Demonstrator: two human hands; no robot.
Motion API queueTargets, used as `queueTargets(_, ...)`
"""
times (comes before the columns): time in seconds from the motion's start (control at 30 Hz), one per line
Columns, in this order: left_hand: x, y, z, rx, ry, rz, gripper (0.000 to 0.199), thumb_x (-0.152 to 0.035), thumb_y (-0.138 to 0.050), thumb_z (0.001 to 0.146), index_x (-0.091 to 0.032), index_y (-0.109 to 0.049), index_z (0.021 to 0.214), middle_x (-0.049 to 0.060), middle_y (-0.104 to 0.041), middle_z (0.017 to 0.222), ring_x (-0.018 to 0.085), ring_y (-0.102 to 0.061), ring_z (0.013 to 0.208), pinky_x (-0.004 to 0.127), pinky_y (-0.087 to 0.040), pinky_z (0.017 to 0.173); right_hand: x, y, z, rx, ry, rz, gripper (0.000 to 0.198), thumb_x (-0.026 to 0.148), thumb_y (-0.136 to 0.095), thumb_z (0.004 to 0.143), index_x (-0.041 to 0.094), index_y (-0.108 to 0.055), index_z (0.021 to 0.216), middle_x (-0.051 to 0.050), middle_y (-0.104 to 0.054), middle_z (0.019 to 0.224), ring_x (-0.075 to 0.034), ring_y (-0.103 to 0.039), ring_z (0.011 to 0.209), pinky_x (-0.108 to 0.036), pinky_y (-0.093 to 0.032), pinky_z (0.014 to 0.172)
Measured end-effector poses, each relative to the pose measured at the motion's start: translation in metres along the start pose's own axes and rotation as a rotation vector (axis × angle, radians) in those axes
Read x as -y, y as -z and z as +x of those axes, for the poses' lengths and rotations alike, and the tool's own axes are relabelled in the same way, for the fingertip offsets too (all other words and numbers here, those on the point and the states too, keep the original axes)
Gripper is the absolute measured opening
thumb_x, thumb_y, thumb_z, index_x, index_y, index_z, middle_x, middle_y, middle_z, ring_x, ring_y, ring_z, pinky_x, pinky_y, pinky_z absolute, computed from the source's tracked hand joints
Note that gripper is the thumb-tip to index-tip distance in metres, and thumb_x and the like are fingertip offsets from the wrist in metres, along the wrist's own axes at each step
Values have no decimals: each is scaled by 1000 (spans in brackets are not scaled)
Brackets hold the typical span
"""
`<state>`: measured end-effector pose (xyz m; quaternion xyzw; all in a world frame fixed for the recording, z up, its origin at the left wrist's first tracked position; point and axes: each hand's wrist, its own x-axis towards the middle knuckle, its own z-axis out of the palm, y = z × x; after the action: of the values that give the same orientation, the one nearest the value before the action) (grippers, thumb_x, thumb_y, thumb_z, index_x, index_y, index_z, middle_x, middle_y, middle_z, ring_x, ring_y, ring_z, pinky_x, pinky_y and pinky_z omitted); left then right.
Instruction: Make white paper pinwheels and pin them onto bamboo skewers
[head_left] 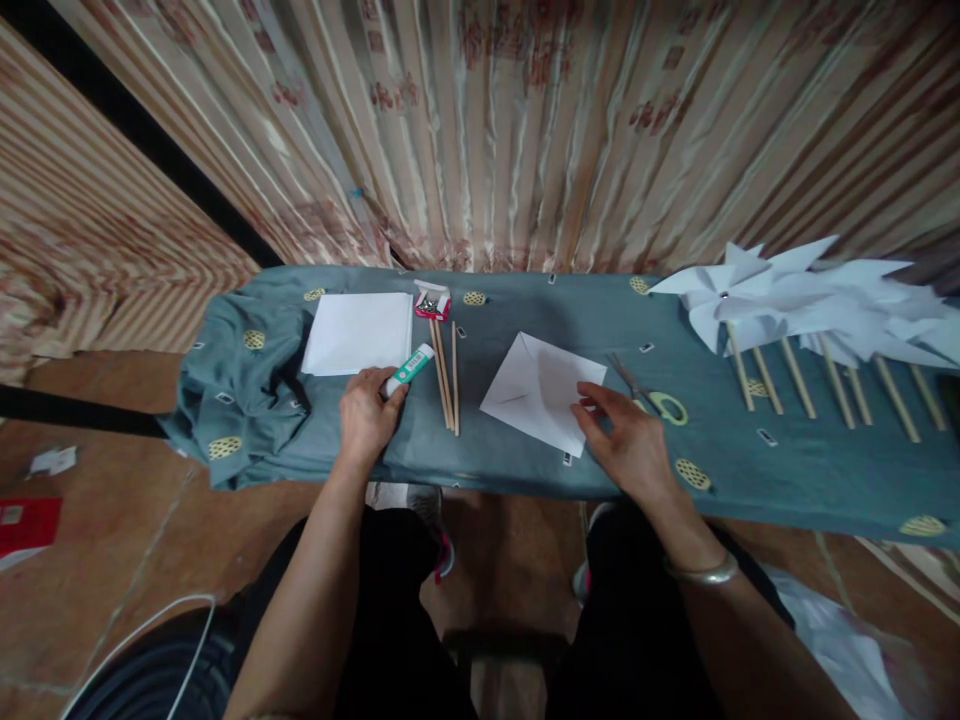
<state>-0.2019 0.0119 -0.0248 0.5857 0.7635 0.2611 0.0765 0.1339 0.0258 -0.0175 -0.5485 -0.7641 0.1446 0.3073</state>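
Observation:
A green and white glue stick (411,368) is in my left hand (367,412), its thumb and fingers closed round the near end. That hand rests just below a stack of white paper (358,333). In front of me lies a square white sheet (536,390), with crease or cut lines running in from its corners. My right hand (624,436) is over its right corner, fingers apart and slightly curled; whether they touch the paper is hard to see. Scissors (660,402) with pale green handles lie right behind that hand, partly covered by it.
Several wooden sticks (445,380) lie left of the sheet, below a small red box (433,300) of metal pins. White paper pinwheels (795,300) on sticks lie along the table's right side. A patterned cloth (465,462) covers the narrow table; a curtain (510,140) hangs behind.

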Motion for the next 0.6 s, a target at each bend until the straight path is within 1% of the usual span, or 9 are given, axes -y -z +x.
queueTargets(0.07, -2, 3, 0, -37, 46, -92, 39, -36, -58, 79, -12, -72, 106, 11, -70, 95, 27, -63, 90, 38, -47, 86, 1, 2, -1, -5, -34, 48, 34, 36, -53, 91, 14, -68, 112, -12, -75, 98, -23, -71, 80, -40, -55, 82)
queueTargets(0.13, -12, 3, -4, -73, 107, -283, 40, -38, -62, 77, -13, -72, 106, 9, -71, 95, 23, -63, 81, 34, -48, 77, 3, 2, -3, -8, -97, 141, 31, 36, -56, 89, 17, -69, 110, -11, -75, 99, -22, -71, 81, -39, -55, 84)
queueTargets(0.17, -21, 2, -8, -67, 125, -408, 41, -40, -64, 75, -13, -72, 106, 8, -71, 96, 21, -63, 80, 31, -48, 74, 6, 2, -4, -2, -136, 223, 30, 37, -58, 88, 19, -69, 109, -10, -75, 101, -22, -71, 82, -39, -56, 84)
queueTargets(0.2, -31, -1, -12, -36, 128, -534, 42, -41, -67, 73, -12, -73, 102, 8, -71, 93, 20, -63, 79, 29, -48, 71, 8, 1, -5, 15, -176, 332, 30, 38, -60, 87, 20, -69, 109, -9, -75, 103, -22, -71, 84, -38, -56, 84)
queueTargets(0.3, -71, -14, -32, 251, 96, -826, 41, -42, -73, 71, -12, -74, 99, 8, -72, 92, 18, -63, 79, 27, -48, 72, 18, -3, -6, 147, -284, 772, 39, 44, -70, 79, 24, -68, 113, -8, -74, 108, -22, -71, 92, -37, -56, 85)
queueTargets(0.33, -84, -19, -38, 353, 75, -897, 39, -41, -74, 70, -13, -75, 98, 8, -73, 92, 18, -64, 81, 28, -49, 73, 21, -4, -6, 203, -320, 909, 44, 45, -74, 76, 26, -67, 114, -7, -74, 109, -22, -71, 95, -38, -56, 86)
queueTargets(0.4, -106, -28, -49, 472, 27, -998, 33, -38, -76, 70, -15, -76, 95, 8, -74, 93, 20, -65, 86, 29, -49, 79, 26, -4, -5, 282, -393, 1109, 50, 45, -81, 69, 28, -68, 114, -5, -75, 106, -22, -70, 96, -39, -55, 90)
queueTargets(0.5, -124, -36, -55, 523, 8, -1077, 29, -33, -77, 72, -17, -76, 96, 8, -75, 99, 21, -67, 94, 32, -49, 87, 29, -3, -2, 300, -475, 1253, 39, 42, -84, 65, 27, -74, 100, -2, -76, 96, -21, -70, 93, -38, -54, 92)
queueTargets(0.6, -125, -39, -52, 524, 40, -1102, 31, -32, -78, 70, -16, -75, 96, 8, -75, 98, 21, -67, 93, 33, -50, 87, 26, -2, 1, 244, -519, 1298, 29, 42, -85, 65, 24, -76, 86, -1, -77, 87, -19, -71, 83, -35, -56, 85)
